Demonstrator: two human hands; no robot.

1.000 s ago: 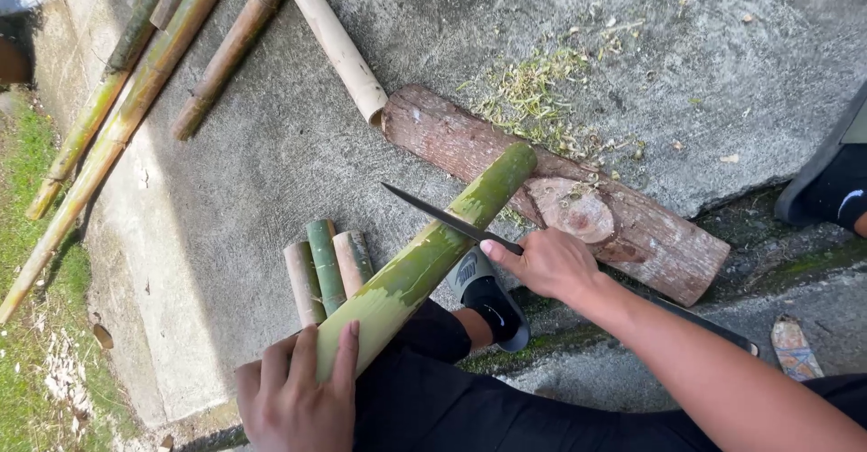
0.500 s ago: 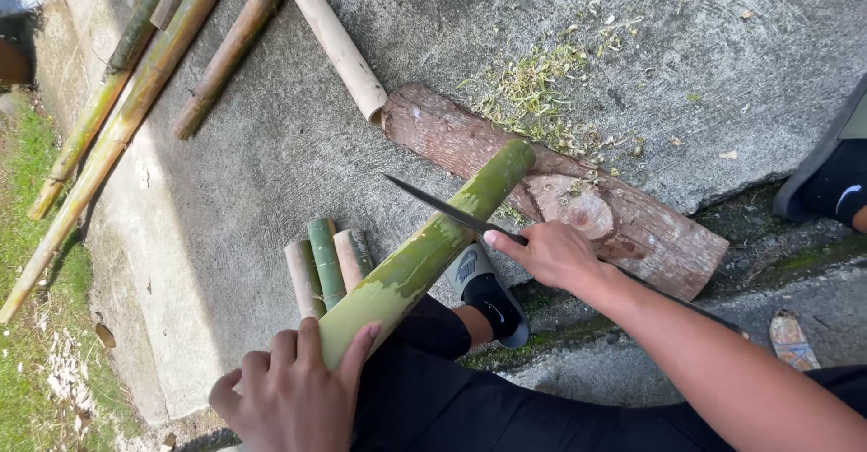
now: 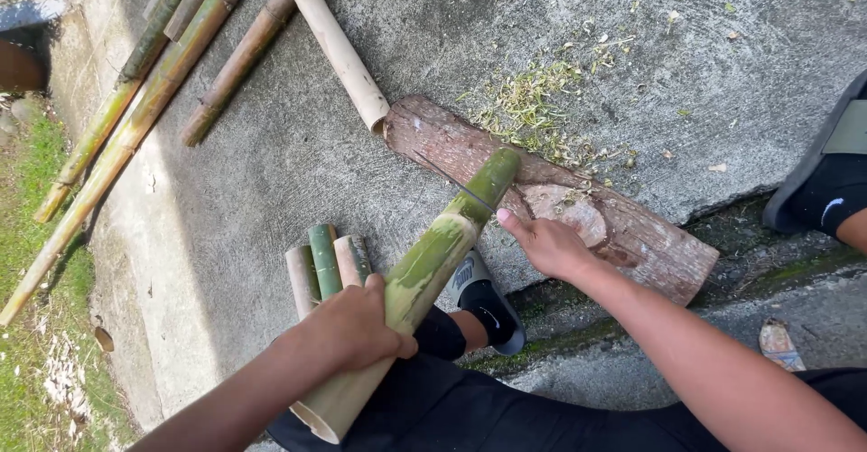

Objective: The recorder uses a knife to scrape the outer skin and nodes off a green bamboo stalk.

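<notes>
My left hand (image 3: pixel 350 328) grips the thick lower part of a green bamboo stalk (image 3: pixel 426 261) that slants up to the right. Its far tip rests on a brown log (image 3: pixel 632 235) lying on the concrete. My right hand (image 3: pixel 546 243) holds the handle of a long dark knife (image 3: pixel 456 184). The blade lies across the bamboo near its upper end, seen almost edge-on as a thin line. My black-clad leg and dark shoe (image 3: pixel 486 303) sit under the bamboo.
Three short cut bamboo pieces (image 3: pixel 323 267) lie by my left hand. Several long bamboo poles (image 3: pixel 135 100) and a pale stalk (image 3: pixel 339 50) lie at the upper left. Green shavings (image 3: pixel 542 109) litter the concrete. Another person's dark shoe (image 3: pixel 831 181) is at right. Grass borders the left edge.
My left hand has slid up and closed around the bamboo. The knife has swung down from a raised flat angle onto the stalk near the log.
</notes>
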